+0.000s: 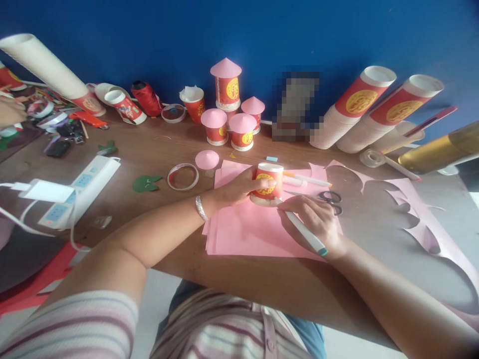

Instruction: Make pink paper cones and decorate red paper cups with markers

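Note:
My left hand [245, 185] is wrapped round a red and white paper cup [275, 174] with a yellow emblem, which it holds above a stack of pink paper [239, 234]. In my right hand [316, 219] is a white marker [305, 233] with a green end; its tip meets the lower rim of the cup. Black-handled scissors [330, 197] and an orange-and-white marker [309, 179] lie on the paper just behind my right hand. Beyond the paper stand several red cups with pink cone tops [226, 82], and a loose pink cone [207, 159] lies nearer.
Tall stacks of paper cups [364, 102] lean on the blue wall at the right. Cut pink paper [430, 234] with curved holes lies below them. A power strip [80, 192], a tape roll [183, 176] and a green paper piece [145, 183] are on the left. Another person's hand [11, 112] shows far left.

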Tool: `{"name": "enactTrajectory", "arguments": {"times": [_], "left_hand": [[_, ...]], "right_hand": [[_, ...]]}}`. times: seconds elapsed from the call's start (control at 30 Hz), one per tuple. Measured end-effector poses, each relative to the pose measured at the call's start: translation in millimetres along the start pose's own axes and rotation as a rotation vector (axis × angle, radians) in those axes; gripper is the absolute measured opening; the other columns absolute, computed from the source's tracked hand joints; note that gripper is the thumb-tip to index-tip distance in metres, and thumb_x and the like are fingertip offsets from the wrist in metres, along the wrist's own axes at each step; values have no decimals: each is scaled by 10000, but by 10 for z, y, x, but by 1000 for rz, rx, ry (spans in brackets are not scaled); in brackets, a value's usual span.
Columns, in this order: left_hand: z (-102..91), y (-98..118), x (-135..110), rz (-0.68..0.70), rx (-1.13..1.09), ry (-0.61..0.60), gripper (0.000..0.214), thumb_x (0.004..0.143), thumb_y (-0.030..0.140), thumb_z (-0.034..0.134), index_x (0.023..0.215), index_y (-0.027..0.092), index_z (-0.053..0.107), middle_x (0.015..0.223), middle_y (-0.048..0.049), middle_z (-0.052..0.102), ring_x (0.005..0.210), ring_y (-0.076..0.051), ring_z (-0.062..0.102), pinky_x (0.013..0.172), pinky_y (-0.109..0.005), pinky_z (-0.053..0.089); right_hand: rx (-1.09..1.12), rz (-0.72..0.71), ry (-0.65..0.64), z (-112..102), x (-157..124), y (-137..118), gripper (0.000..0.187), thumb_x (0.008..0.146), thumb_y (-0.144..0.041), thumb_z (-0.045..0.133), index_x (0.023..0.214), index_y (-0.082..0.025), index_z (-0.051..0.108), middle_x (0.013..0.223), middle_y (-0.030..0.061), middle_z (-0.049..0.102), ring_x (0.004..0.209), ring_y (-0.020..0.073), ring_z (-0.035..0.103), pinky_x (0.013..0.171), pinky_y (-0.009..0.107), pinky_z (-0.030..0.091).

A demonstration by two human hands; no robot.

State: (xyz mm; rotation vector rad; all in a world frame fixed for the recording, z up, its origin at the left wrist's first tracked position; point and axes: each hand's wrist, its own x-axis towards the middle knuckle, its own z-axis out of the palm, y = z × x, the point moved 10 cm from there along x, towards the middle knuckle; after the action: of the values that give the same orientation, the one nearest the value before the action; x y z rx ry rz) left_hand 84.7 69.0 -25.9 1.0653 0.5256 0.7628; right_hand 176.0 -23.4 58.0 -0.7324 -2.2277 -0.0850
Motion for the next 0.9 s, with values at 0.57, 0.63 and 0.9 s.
{"name": "enactTrajectory", "arguments": {"times": [0.57,0.63,0.9], "left_hand": [[-43,-31,6,1,7,35,364,810,382,807,1040,154,642,881,-17,656,778,-123,610,754,-252,518],[-37,-20,3,4,14,36,368,808,382,804,1052,157,645,881,-21,662,782,-129,613,772,-265,524],[-24,-2,-8,5,29,40,389,809,409,796,1063,156,645,964,-50,688,878,-162,657,804,-298,536]], "right_hand": [[45,-14,8,28,-40,-12,180,899,-7,651,946,-177,616,736,2,695,586,125,631,577,259,483],[48,-18,6,29,-43,-12,184,897,-4,650,954,-175,617,742,4,697,591,127,634,581,260,488],[19,-23,18,13,-38,-4,204,879,10,664,952,-174,614,745,6,690,601,129,635,582,261,484]]}}
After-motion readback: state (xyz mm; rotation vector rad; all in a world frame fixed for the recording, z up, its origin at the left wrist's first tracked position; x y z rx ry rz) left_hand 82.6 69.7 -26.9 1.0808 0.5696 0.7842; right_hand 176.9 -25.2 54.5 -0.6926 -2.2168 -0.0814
